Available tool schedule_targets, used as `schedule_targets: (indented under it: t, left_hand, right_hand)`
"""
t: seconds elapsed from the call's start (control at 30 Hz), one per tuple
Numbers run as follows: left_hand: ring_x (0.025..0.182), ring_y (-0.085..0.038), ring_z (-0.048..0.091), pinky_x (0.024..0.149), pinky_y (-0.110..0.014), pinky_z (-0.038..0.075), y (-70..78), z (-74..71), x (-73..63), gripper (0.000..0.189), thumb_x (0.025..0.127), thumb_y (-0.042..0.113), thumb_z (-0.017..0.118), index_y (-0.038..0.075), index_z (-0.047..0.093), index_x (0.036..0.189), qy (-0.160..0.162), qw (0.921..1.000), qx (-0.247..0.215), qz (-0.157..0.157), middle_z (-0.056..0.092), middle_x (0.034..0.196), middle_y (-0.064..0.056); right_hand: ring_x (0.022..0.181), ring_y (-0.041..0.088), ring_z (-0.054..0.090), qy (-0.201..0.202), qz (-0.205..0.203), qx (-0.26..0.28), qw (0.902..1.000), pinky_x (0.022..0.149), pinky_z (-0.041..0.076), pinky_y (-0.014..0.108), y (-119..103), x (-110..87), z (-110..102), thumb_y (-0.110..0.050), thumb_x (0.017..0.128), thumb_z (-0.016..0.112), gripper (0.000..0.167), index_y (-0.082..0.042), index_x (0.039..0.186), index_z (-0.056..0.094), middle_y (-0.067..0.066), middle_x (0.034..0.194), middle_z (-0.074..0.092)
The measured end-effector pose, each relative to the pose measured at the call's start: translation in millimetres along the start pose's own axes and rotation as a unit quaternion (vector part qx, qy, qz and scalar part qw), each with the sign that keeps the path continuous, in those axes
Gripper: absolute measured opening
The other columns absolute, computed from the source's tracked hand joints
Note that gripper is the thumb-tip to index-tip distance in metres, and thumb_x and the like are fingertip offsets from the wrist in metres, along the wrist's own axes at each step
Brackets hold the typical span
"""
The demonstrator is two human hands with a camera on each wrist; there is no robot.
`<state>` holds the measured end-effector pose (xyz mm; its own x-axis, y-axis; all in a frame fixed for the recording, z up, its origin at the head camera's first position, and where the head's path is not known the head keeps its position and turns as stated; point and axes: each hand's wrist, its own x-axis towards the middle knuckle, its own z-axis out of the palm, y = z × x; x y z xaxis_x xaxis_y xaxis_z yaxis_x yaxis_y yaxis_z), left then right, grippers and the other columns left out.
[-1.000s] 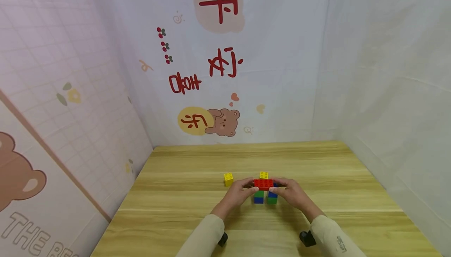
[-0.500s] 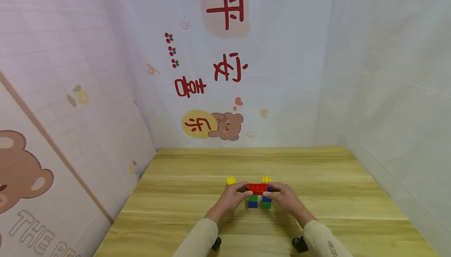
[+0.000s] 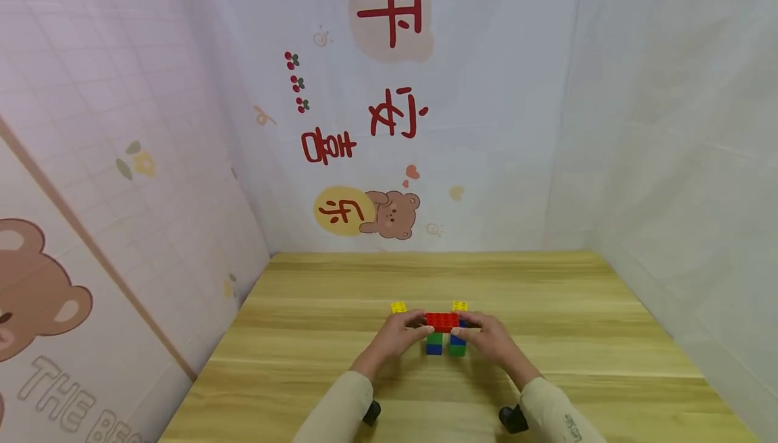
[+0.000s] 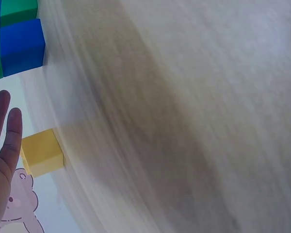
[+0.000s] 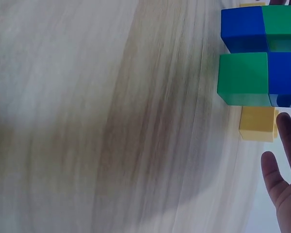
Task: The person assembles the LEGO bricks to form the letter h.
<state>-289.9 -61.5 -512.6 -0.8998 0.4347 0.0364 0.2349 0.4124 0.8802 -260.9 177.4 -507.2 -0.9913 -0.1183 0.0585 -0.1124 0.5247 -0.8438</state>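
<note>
A red brick with studs (image 3: 442, 322) lies across the tops of two short stacks. My left hand (image 3: 394, 336) pinches its left end between thumb and fingers, and my right hand (image 3: 491, 339) pinches the right end in the same way. Under the left end, a green brick (image 3: 434, 338) sits on a blue brick (image 3: 434, 349). The right stack has a blue brick (image 3: 458, 340) over a green brick (image 3: 458, 350). Both wrist views show the stacks' lower bricks, with the left fingers (image 4: 12, 136) and right fingers (image 5: 288, 138) stretched alongside; the red brick is out of sight there.
Two yellow bricks stand on the wooden table (image 3: 340, 274) beyond the hands, one to the left (image 3: 398, 307) and one behind the right stack (image 3: 460, 306). Printed cloth (image 3: 498, 125) walls the table at back and sides.
The red brick, both stacks and both hands have shifted left relative to the yellow bricks, mostly in the first half second. Both hands keep their grip. The head view has turned slightly.
</note>
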Motion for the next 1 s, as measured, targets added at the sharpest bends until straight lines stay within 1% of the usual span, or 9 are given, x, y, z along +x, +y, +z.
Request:
schedule_targets:
  t: [0.1, 0.2, 0.33, 0.47, 0.57, 0.63, 0.77, 0.87, 1.0]
  left_hand:
    - [0.106, -0.016, 0.061, 0.09, -0.042, 0.052, 2.7, -2.2, 1.2, 0.041, 0.095, 0.043, 0.066, 0.02, 0.066, 0.13, -0.005, 1.0, 0.001, 0.0, 0.067, 0.114, 0.006]
    - [0.105, -0.016, 0.061, 0.089, -0.042, 0.052, 5.1, -3.6, 3.0, 0.041, 0.094, 0.043, 0.067, 0.02, 0.066, 0.128, -0.006, 0.9999, 0.012, -0.004, 0.067, 0.113, 0.006]
    - [0.103, -0.015, 0.062, 0.089, -0.042, 0.052, 5.9, -4.0, 4.1, 0.041, 0.093, 0.042, 0.069, 0.019, 0.067, 0.127, -0.005, 0.9996, 0.025, -0.014, 0.068, 0.111, 0.006]
    - [0.106, -0.02, 0.061, 0.091, -0.045, 0.051, 5.0, -6.4, 2.2, 0.045, 0.091, 0.04, 0.072, 0.016, 0.065, 0.128, -0.007, 0.9993, 0.031, -0.02, 0.067, 0.117, 0.0]
    - [0.111, -0.025, 0.06, 0.094, -0.048, 0.049, 3.0, -11.7, 1.0, 0.05, 0.091, 0.035, 0.071, 0.012, 0.062, 0.134, -0.014, 0.9991, 0.037, -0.017, 0.065, 0.123, -0.005]
    - [0.114, -0.027, 0.059, 0.096, -0.048, 0.048, 1.7, -16.1, 1.3, 0.051, 0.092, 0.032, 0.069, 0.011, 0.059, 0.137, -0.015, 0.9991, 0.039, -0.013, 0.064, 0.125, -0.008]
    - [0.114, -0.029, 0.059, 0.095, -0.049, 0.048, 2.4, -26.5, 2.6, 0.047, 0.095, 0.026, 0.067, 0.009, 0.058, 0.138, -0.002, 0.9991, 0.043, 0.003, 0.064, 0.125, -0.011]
    - [0.112, -0.028, 0.06, 0.094, -0.048, 0.049, 3.4, -33.6, 3.5, 0.044, 0.096, 0.025, 0.066, 0.011, 0.059, 0.137, 0.013, 0.9989, 0.044, 0.004, 0.065, 0.123, -0.01]
    - [0.111, -0.026, 0.061, 0.092, -0.045, 0.051, 3.2, -40.2, 4.8, 0.043, 0.097, 0.029, 0.066, 0.012, 0.06, 0.136, 0.032, 0.9987, 0.04, -0.005, 0.066, 0.122, -0.009]
  right_hand:
    - [0.116, 0.036, 0.058, 0.002, 0.005, 0.001, 1.0, 0.092, 0.051, 0.051, -2, 0.0, 0, -0.027, 0.091, 0.073, 0.045, -0.011, 0.132, 0.065, 0.017, 0.134, 0.059]
    - [0.116, 0.035, 0.058, 0.003, 0.015, 0.006, 0.9999, 0.091, 0.052, 0.049, -5, 0.0, -1, -0.027, 0.091, 0.073, 0.045, -0.012, 0.133, 0.065, 0.017, 0.133, 0.06]
    - [0.119, 0.037, 0.057, -0.001, 0.022, 0.015, 0.9996, 0.091, 0.052, 0.05, -2, -0.6, -3, -0.026, 0.091, 0.074, 0.051, -0.01, 0.137, 0.06, 0.016, 0.131, 0.061]
    - [0.121, 0.04, 0.055, -0.002, 0.026, 0.018, 0.9995, 0.09, 0.052, 0.052, 1, -2.2, -7, -0.027, 0.091, 0.074, 0.056, -0.008, 0.14, 0.057, 0.017, 0.13, 0.062]
    - [0.12, 0.038, 0.056, 0.0, 0.025, 0.013, 0.9996, 0.091, 0.052, 0.051, 2, -2.7, -10, -0.027, 0.091, 0.073, 0.054, -0.008, 0.139, 0.058, 0.017, 0.131, 0.062]
    - [0.12, 0.038, 0.057, 0.002, 0.025, 0.012, 0.9996, 0.092, 0.051, 0.051, 2, -2.3, -12, -0.025, 0.092, 0.072, 0.051, -0.007, 0.138, 0.059, 0.016, 0.132, 0.062]
    - [0.118, 0.037, 0.058, 0.009, 0.025, 0.023, 0.9994, 0.094, 0.05, 0.05, 5, -1.0, -14, -0.021, 0.093, 0.071, 0.044, -0.005, 0.133, 0.062, 0.016, 0.129, 0.063]
    - [0.116, 0.035, 0.059, 0.013, 0.028, 0.038, 0.9988, 0.094, 0.05, 0.049, 7, -0.7, -14, -0.02, 0.092, 0.072, 0.041, -0.005, 0.13, 0.065, 0.015, 0.126, 0.065]
    - [0.114, 0.031, 0.06, 0.013, 0.038, 0.054, 0.9977, 0.094, 0.051, 0.046, 11, -3.0, -12, -0.022, 0.092, 0.073, 0.04, -0.005, 0.127, 0.065, 0.011, 0.123, 0.066]
